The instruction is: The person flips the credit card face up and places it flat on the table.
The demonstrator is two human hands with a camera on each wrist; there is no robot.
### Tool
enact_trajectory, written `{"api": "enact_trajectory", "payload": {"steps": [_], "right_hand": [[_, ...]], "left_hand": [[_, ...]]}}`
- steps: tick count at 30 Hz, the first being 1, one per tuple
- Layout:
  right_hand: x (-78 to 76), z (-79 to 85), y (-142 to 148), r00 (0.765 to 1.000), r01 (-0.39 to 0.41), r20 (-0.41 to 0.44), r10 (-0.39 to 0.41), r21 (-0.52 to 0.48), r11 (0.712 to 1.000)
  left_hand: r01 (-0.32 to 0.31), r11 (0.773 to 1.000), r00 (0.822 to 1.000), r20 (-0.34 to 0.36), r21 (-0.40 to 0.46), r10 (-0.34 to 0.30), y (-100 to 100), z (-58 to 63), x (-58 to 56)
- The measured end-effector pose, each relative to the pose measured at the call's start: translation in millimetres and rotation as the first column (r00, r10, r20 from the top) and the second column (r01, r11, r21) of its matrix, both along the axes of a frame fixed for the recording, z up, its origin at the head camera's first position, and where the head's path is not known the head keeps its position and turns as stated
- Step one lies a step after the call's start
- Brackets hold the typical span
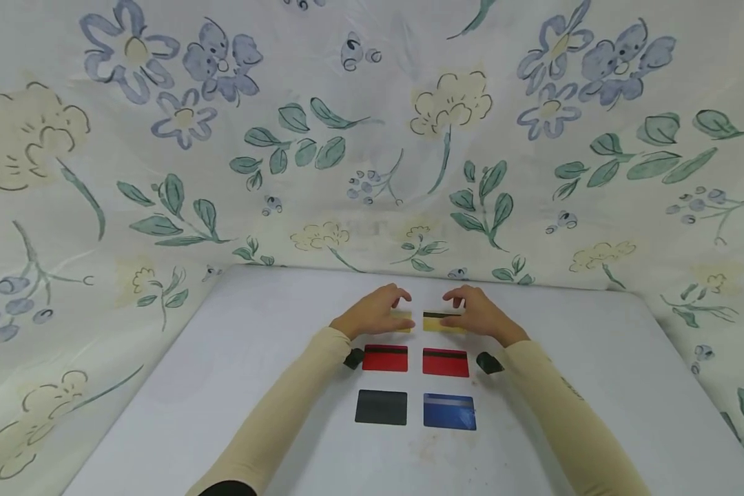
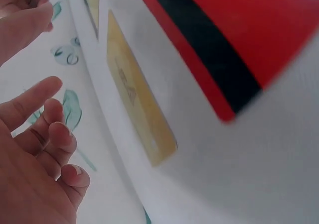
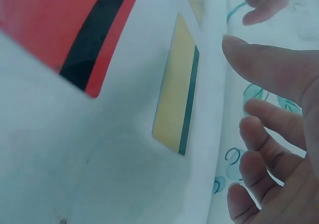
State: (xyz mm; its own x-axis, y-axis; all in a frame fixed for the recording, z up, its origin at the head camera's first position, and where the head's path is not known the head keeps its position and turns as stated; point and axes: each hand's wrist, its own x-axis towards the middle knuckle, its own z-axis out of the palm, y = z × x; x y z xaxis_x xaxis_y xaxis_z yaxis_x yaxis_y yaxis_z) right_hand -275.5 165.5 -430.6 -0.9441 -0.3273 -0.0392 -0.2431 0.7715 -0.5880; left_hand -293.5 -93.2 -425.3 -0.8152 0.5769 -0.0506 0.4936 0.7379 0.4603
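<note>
Over the back row of cards, my left hand (image 1: 372, 315) hovers with loosely bent fingers around a gold card (image 1: 403, 315) that it partly covers. The left wrist view shows this gold card (image 2: 134, 92) flat on the table, with the fingertips apart from it. My right hand (image 1: 480, 318) hangs likewise over a second gold card (image 1: 432, 324), which has a dark stripe along its far edge. In the right wrist view this striped card (image 3: 175, 92) lies flat, thumb and fingers spread beyond it. Neither hand holds anything.
Two red cards with black stripes, one left (image 1: 385, 359) and one right (image 1: 445, 364), form the middle row. Nearer lie a black card (image 1: 381, 408) and a blue card (image 1: 449, 413). A floral sheet (image 1: 372, 158) rises behind the white table (image 1: 235, 344).
</note>
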Motion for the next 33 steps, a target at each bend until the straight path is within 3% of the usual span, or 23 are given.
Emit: {"api": "enact_trajectory", "payload": {"steps": [8, 15, 33], "right_hand": [[1.6, -0.6, 11, 1.000, 0.011, 0.021, -0.010, -0.022, 1.000], [4.1, -0.4, 17, 0.998, 0.028, 0.056, -0.028, -0.008, 1.000], [0.1, -15.9, 26, 0.993, 0.049, 0.103, -0.053, 0.037, 0.998]], "left_hand": [[0.022, 0.999, 1.000, -0.017, -0.027, -0.023, 14, -2.3, 0.8], [-0.009, 0.999, 1.000, -0.018, -0.050, 0.008, 21, -7.7, -1.2], [-0.009, 0.992, 0.999, -0.031, -0.123, 0.005, 32, -13.1, -4.6]]}}
